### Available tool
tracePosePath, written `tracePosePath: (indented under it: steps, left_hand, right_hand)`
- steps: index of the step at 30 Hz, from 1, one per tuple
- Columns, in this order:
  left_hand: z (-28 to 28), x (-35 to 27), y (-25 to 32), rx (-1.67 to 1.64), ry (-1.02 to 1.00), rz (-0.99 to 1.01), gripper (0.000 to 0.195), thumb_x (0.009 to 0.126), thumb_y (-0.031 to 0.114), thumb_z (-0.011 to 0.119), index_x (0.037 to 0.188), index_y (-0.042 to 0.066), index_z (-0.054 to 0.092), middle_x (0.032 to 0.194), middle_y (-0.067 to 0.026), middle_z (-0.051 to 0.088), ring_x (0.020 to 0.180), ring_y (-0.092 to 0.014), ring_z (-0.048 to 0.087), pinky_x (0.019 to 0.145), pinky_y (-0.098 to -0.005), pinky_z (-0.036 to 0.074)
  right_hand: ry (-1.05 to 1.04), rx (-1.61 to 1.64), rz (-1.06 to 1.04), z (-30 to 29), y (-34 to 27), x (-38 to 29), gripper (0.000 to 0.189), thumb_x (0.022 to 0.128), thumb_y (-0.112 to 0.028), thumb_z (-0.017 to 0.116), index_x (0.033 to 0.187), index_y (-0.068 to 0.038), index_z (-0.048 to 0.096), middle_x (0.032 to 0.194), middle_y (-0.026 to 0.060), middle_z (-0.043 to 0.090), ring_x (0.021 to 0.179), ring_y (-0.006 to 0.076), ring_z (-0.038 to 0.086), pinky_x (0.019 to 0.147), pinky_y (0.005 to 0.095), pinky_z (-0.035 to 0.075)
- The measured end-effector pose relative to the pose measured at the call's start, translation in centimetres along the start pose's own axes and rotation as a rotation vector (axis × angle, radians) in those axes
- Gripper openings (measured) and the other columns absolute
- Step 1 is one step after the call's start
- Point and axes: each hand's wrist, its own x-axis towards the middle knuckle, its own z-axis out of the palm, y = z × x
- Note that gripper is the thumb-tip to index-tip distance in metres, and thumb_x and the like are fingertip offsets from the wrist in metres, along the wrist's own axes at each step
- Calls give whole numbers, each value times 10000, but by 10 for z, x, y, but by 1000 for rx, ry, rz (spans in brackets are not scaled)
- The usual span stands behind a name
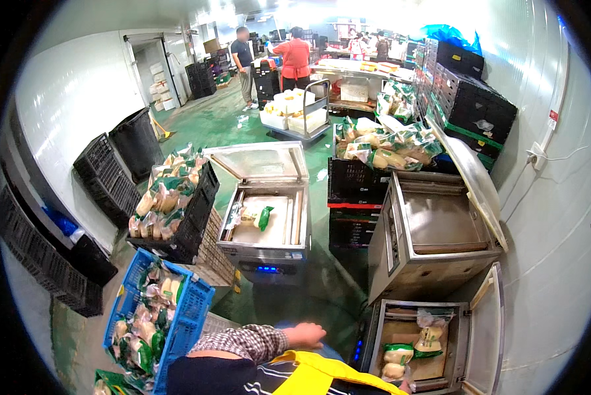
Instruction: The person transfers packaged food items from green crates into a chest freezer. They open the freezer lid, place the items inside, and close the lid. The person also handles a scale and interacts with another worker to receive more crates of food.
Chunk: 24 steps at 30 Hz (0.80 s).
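Note:
My left hand (309,335) is in front of my body, its fingers curled and no object visible in it. My right hand (405,386) shows only in part at the bottom edge. It is at the clear end of a plastic bag of pale food pieces (397,356), whether gripping it I cannot tell. That green-printed bag lies in the lower right chamber vacuum sealer (399,331), with a second filled bag (429,335) beside it. The sealer's lid (485,331) is raised at the right. Ahead, another raised-lid sealer (263,252) holds one bag (256,216).
A blue crate (196,301) of filled bags stands at my left, beyond it a black crate (206,197). A third sealer (438,256) has its lid up near the right wall. Farther off are a loaded trolley (300,134), stacked black crates (478,98) and several people (295,59).

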Motion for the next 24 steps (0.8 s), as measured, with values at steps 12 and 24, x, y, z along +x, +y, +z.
tracePosePath:
  steps: [12,24]
  left_hand:
    - [-10,0,2,-44,48,27,358,796,318,583,984,14,574,944,-181,607,900,-336,577,762,-427,472]
    - [-91,-6,77,-832,269,325,367,847,373,561,810,9,579,680,-102,612,604,-182,583,549,-308,465]
  right_hand:
    - [93,297,-204,15,-63,9,194,843,-133,566,673,-92,482,562,3,461,415,120,417,362,254,339]
    - [-390,-97,-641,109,-245,-220,313,709,-49,692,519,-62,444,508,-46,426,462,44,382,419,223,295]
